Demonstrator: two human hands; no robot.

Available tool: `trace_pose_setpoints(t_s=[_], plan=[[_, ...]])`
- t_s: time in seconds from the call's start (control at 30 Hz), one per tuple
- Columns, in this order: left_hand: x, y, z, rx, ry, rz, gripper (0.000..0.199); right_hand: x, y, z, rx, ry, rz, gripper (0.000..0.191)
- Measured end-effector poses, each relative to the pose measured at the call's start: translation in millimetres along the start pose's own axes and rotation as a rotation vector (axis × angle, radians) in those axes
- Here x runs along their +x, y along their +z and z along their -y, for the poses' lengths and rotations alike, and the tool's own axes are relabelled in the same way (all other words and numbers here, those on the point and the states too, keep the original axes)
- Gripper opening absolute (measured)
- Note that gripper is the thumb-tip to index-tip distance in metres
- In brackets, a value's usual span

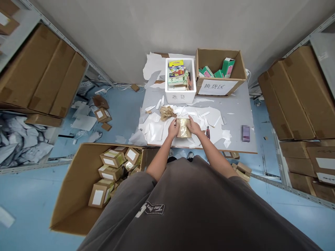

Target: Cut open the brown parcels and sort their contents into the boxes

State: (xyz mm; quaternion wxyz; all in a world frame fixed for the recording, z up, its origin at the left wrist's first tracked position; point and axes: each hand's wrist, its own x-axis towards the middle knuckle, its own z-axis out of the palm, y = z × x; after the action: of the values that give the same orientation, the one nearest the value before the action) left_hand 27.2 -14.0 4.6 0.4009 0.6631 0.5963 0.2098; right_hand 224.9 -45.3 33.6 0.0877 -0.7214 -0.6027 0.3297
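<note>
A small cardboard box point(184, 128) with shiny tape across its top is held between my two hands near the table's front edge. My left hand point(173, 128) grips its left side, and my right hand point(193, 126) closes on its right side. Under and around the box lie torn white paper scraps point(155, 130). Just beyond my left hand sits a crumpled ball of brown paper point(166, 113). To the right of my right hand lies a dark tool with red parts point(207, 132), too small to name surely.
Behind stand a white foam box point(180, 97) of small packages and a carton point(220, 87) holding green boxes. A blurred purple object point(245, 133) lies at the table's right. A large open carton point(70, 195) of parcels stands at lower left; shelves point(321, 52) flank both sides.
</note>
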Motion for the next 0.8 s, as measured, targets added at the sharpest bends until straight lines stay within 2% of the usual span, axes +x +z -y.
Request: trace_pose_setpoints(t_s=[0.07, 0.13, 0.23, 0.3, 0.4, 0.47, 0.57, 0.7, 0.8], plan=[[5.8, 4.3, 0.8, 0.025, -0.060, 0.025, 0.064, 6.5, 8.4, 1.3, 0.026, 0.040, 0.042, 0.079], [10.4, 3.6, 2.8, 0.052, -0.076, 0.052, 0.068, 6.8, 15.7, -0.6, 0.043, 0.066, 0.017, 0.077], [7.8, -8.2, 9.9, 0.080, -0.016, 0.049, 0.066, -3.6, 19.8, -9.9, 0.066, 0.041, -0.086, 0.072], [-1.7, -18.5, 17.8, 0.080, 0.059, 0.098, 0.064, -15.7, 20.5, -18.1, 0.090, -0.006, -0.112, 0.071], [-19.6, -26.2, 29.8, 0.083, 0.168, 0.267, 0.071, -33.7, 26.2, -25.7, 0.101, -0.099, -0.013, 0.083], [-27.3, -24.3, 33.7, 0.058, 0.209, 0.314, 0.073, -40.6, 33.2, -25.0, 0.089, -0.129, 0.048, 0.093], [-26.6, -19.3, 31.0, -0.027, 0.200, 0.274, 0.066, -39.3, 39.1, -17.9, 0.077, -0.094, 0.036, 0.092], [-8.7, -25.7, 20.1, -0.226, 0.113, 0.129, 0.051, -18.6, 25.3, -9.3, 0.125, -0.172, -0.065, 0.074], [8.0, -29.8, 16.0, -0.382, 0.087, 0.047, 0.063, 5.7, 11.2, -6.0, 0.192, -0.185, -0.174, 0.066]])
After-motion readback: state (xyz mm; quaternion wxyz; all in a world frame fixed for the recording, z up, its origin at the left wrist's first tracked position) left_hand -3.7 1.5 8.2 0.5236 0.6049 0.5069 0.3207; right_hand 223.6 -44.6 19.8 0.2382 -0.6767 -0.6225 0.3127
